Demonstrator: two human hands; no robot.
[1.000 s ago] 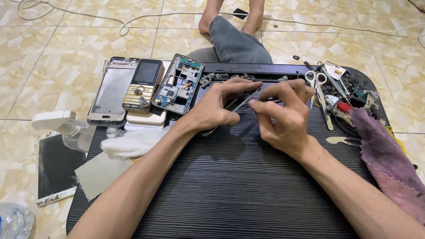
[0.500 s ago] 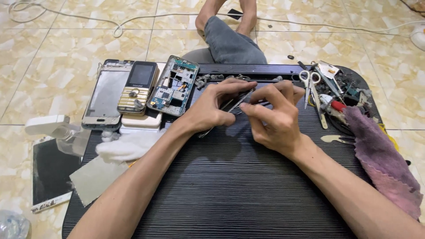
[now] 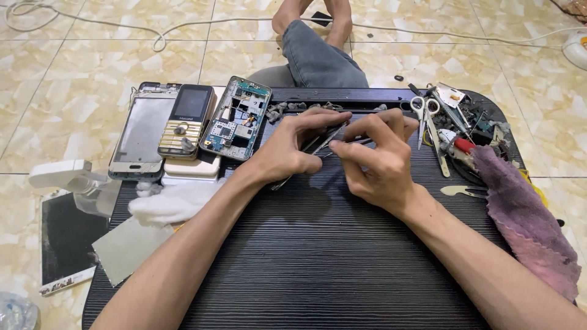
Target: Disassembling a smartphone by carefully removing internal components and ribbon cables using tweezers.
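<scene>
The left hand (image 3: 293, 153) and right hand (image 3: 376, 162) have drawn slightly closer over the worktop (image 3: 318, 256), and the right hand's fingers (image 3: 367, 125) have curled further round the thin metal tweezers (image 3: 324, 143). The head camera has shifted, so the opened phone (image 3: 237, 117) and scissors (image 3: 425, 113) sit a little lower in view.

The tabletop (image 3: 318, 269) is black with fine horizontal ribbing. The floor (image 3: 79, 67) is tiled in cream and beige marbling with pale grout lines. The keypad phone (image 3: 186, 121) has a black screen and gold keys. The opened phone (image 3: 237, 117) shows a teal and blue circuit board. The cloth (image 3: 526, 226) is dusty purple. The scissors (image 3: 426, 116) have white handles. The glove (image 3: 174, 201) is white. The trouser leg (image 3: 318, 61) is grey-blue denim.
</scene>
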